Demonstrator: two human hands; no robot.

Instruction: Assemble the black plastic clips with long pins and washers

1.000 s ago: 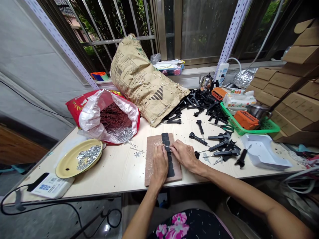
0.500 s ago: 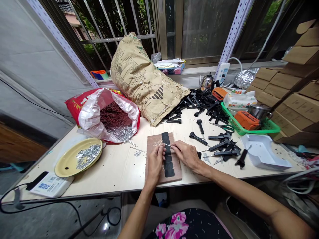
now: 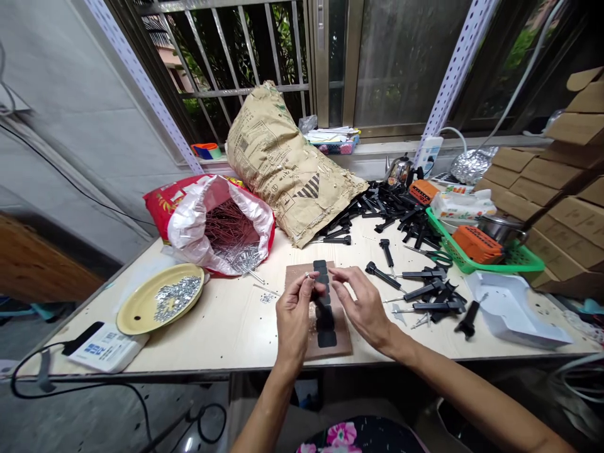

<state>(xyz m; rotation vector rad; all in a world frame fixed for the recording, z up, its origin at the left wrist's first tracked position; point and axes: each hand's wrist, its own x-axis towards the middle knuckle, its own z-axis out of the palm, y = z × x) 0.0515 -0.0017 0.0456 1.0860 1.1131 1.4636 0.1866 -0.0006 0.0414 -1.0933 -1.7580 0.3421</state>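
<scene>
My left hand (image 3: pixel 293 311) is closed in a pinch, with a small silver metal piece (image 3: pixel 307 275) showing at the tips of thumb and forefinger. The rest of that piece is hidden by the fingers. Just to the right, my right hand (image 3: pixel 361 305) is open, its thumb and fingers apart and curved, with nothing seen in them. Both hands hover over a brown board (image 3: pixel 340 349) that carries a row of black square pads (image 3: pixel 326 340). Black-handled tools with thin metal shafts (image 3: pixel 427 290) lie to the right of my right hand.
A yellow plate (image 3: pixel 127 314) of small metal parts stands left, resting by a white box (image 3: pixel 104 349). Behind are a red bag (image 3: pixel 165 201) of thin rods and a large paper sack (image 3: pixel 283 170). A green basket (image 3: pixel 528 261) and white tray (image 3: pixel 519 314) stand right.
My right hand has let go of the thin metal piece between the hands and drawn slightly back, its fingers opening. My left hand has turned upward, still pinching. The view has shifted slightly.
</scene>
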